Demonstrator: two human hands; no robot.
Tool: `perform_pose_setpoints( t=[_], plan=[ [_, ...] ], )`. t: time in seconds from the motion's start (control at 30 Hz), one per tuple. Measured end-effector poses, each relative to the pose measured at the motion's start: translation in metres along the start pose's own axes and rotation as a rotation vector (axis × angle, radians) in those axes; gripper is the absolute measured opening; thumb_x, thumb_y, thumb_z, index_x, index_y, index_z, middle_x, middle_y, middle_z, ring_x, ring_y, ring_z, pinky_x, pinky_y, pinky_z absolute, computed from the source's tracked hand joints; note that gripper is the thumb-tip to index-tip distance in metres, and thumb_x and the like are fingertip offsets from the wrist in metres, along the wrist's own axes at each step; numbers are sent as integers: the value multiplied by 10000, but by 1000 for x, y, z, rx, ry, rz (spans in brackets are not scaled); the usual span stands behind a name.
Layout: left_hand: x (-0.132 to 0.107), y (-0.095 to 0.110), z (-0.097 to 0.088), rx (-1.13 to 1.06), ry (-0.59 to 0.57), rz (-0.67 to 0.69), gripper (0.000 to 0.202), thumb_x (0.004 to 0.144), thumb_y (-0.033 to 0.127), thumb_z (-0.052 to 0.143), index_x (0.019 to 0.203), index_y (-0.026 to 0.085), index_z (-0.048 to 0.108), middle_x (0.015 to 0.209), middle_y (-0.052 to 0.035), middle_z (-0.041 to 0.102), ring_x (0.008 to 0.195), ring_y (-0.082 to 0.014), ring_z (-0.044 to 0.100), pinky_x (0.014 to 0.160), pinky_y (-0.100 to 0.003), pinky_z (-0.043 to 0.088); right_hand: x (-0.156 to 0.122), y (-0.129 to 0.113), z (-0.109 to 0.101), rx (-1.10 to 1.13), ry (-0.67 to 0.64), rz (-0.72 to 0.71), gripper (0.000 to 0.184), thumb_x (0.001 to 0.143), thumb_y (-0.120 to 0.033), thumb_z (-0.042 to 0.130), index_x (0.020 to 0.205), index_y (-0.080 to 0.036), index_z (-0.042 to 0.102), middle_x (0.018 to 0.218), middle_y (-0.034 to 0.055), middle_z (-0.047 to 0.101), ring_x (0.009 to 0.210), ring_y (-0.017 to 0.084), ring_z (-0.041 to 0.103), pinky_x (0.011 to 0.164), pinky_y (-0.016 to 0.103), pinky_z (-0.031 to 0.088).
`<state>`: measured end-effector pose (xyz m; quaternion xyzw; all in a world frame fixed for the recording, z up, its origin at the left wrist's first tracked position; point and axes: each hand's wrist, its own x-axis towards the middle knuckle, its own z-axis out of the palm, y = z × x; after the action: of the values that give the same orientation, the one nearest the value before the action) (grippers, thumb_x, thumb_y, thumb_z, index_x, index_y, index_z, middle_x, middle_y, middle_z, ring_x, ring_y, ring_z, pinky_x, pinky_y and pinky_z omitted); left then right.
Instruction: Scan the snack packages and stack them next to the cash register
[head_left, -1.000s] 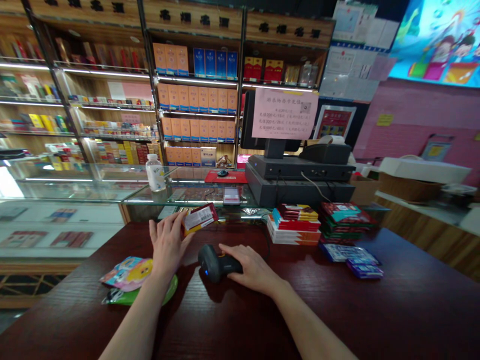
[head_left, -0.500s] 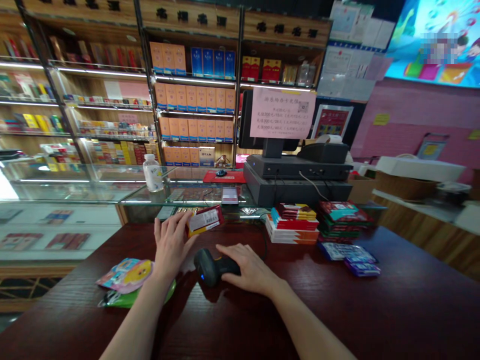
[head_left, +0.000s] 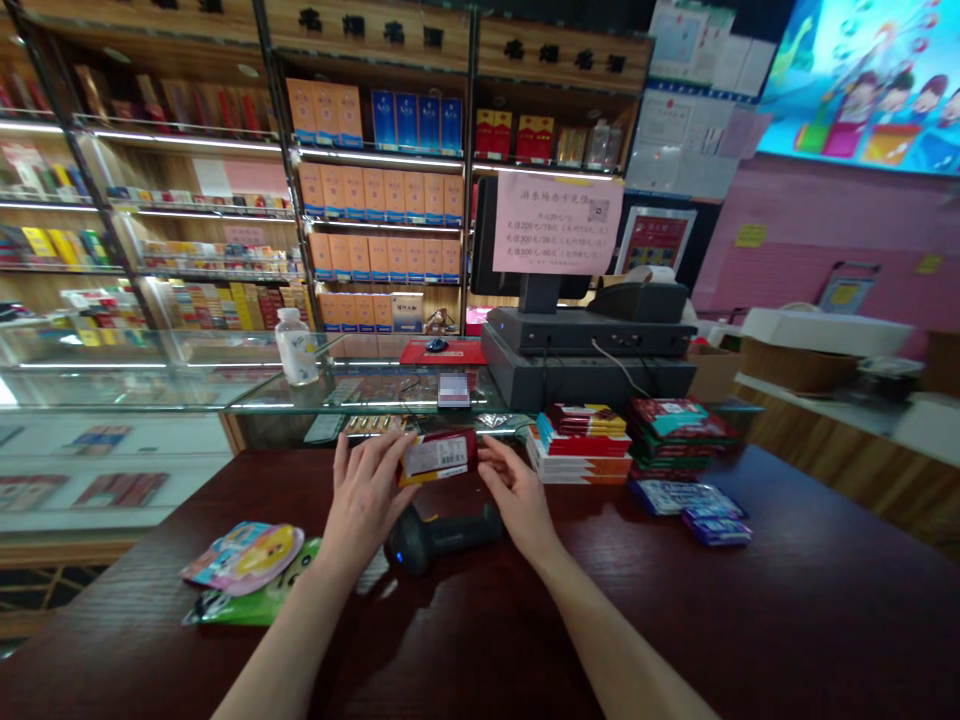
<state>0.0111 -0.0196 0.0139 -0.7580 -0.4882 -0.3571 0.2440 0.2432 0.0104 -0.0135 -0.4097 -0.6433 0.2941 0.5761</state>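
My left hand (head_left: 369,492) is closed on the left end of a small red-and-yellow packet (head_left: 439,456), whose white barcode label faces me. At the packet's right end is my right hand (head_left: 517,497), fingers slightly curled and apart; whether its fingertips touch the packet I cannot tell. Below the packet a black barcode scanner (head_left: 442,535) lies on the dark wooden table, its blue light lit, with neither hand gripping it. Left of my left forearm lie a pink-and-yellow pouch (head_left: 244,556) and a green pouch (head_left: 255,603), partly overlapping.
Right of my hands stand a stack of boxes and packets (head_left: 579,445) and a pile of dark red-and-green packets (head_left: 675,440). Blue and purple packets (head_left: 716,525) lie in front. Behind are a glass counter (head_left: 352,385), a white bottle (head_left: 296,348) and a register (head_left: 585,360).
My right hand has let go of the scanner and moved up to the packet's right end. The packet, in my left hand, has shifted right. The scanner now rests on the table.
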Motion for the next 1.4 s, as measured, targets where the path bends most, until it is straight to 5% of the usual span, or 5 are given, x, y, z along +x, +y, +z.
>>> perform_pose_setpoints(
  t=[0.3,0.53,0.7,1.03,1.4],
  plan=[
    [-1,6,3,-27,-33,-21,620,860,311,679,1445,330,474,1387,-96,547,1280,-280,535,1234,-596,134,2,5,-2,-54,81,16,417,844,-329,656,1245,-215,680,1013,79,737,884,228,721,806,375,594],
    [0,7,2,-13,-58,-107,643,832,312,714,1436,380,502,1119,-63,601,1093,-269,551,1101,-518,375,1,5,0,-65,72,2,368,834,-307,665,1190,-223,702,991,70,746,873,227,719,809,372,594],
    [2,13,4,-67,-103,-164,685,839,249,690,1471,363,450,1145,-66,606,1095,-264,558,1019,-473,424,2,4,1,-75,78,13,345,825,-279,664,1162,-221,706,972,64,746,856,225,719,806,369,584],
    [17,15,25,-549,-74,-385,585,860,331,605,1420,203,495,1161,-89,683,1047,-221,671,979,-402,517,15,-4,-9,-142,159,-51,279,824,-236,627,1089,-226,716,992,53,725,801,207,692,794,368,580],
    [46,61,10,-733,-84,-492,546,831,336,622,1363,241,543,1301,-73,682,1210,-243,641,1050,-403,484,10,-3,-27,-87,386,-134,329,877,-299,596,1155,-206,746,1020,100,681,860,218,709,820,359,595]
  ],
)
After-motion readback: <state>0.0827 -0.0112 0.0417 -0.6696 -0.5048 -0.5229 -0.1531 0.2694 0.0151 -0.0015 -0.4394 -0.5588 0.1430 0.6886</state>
